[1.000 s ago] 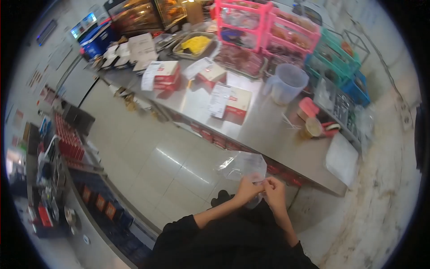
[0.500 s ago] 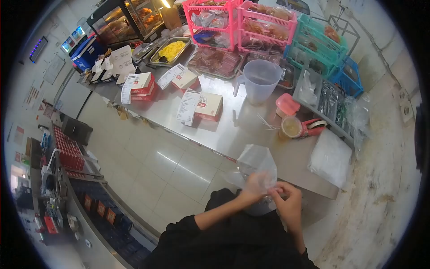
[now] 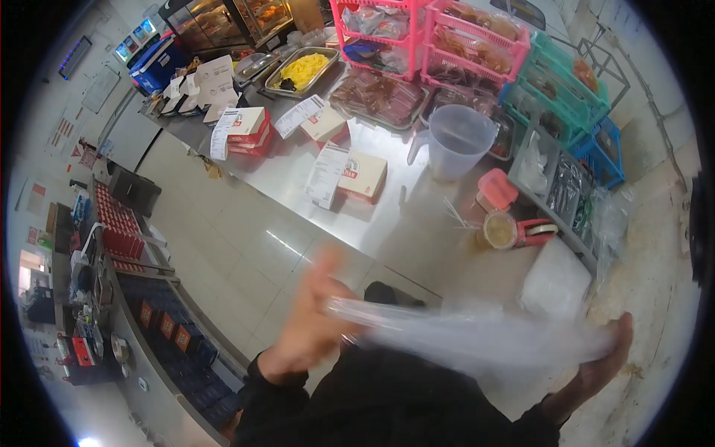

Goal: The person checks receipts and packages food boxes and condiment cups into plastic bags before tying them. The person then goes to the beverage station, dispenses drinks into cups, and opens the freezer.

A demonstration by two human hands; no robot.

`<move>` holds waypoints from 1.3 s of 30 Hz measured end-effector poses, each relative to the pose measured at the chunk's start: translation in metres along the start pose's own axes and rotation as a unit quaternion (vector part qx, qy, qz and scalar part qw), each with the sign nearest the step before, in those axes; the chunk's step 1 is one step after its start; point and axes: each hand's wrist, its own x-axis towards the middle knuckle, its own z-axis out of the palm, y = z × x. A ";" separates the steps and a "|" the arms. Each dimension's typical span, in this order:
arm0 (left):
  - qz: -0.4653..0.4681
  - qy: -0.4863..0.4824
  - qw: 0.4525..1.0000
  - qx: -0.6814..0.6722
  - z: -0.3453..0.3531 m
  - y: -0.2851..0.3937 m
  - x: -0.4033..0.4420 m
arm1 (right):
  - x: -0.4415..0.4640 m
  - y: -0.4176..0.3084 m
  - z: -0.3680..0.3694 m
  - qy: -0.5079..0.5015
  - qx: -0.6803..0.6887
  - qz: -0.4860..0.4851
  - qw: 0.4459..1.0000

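A clear plastic bag (image 3: 477, 339), smeared by motion, is stretched sideways in front of my body. My left hand (image 3: 309, 324) grips its left end, with one blurred finger pointing up. At the other end, my right hand (image 3: 607, 357) is closed on the bag, its fingers partly hidden behind the plastic. Beyond the bag, a stack of clear plastic bags (image 3: 555, 279) lies on the steel counter (image 3: 417, 246). Close to that stack are a tape dispenser (image 3: 535, 231) and a lidded cup (image 3: 499, 229) of brownish contents.
Boxes with paper slips (image 3: 361, 177) line the counter's left part. A translucent jug (image 3: 458, 141) stands behind the pink container (image 3: 497, 190). Farther back are a tray of yellow food (image 3: 304, 72), pink racks (image 3: 477, 45) and green baskets (image 3: 558, 89). The wall (image 3: 633, 298) borders the right.
My hands, close together before, have moved wide apart, left hand to the left and right hand to the right. The bunched bag is now drawn out lengthwise between them. The view has shifted slightly.
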 end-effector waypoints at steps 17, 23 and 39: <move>0.125 -0.002 0.647 0.752 -0.159 -0.142 0.090 | -0.071 0.103 0.183 -0.257 -0.298 0.026 0.919; -0.037 -0.077 0.841 0.534 -0.112 -0.198 0.160 | -0.041 0.081 0.270 -0.312 -0.240 -0.032 0.918; 0.367 -0.078 0.677 0.633 -0.094 -0.183 0.144 | -0.106 0.202 0.324 -0.473 -0.551 0.025 0.687</move>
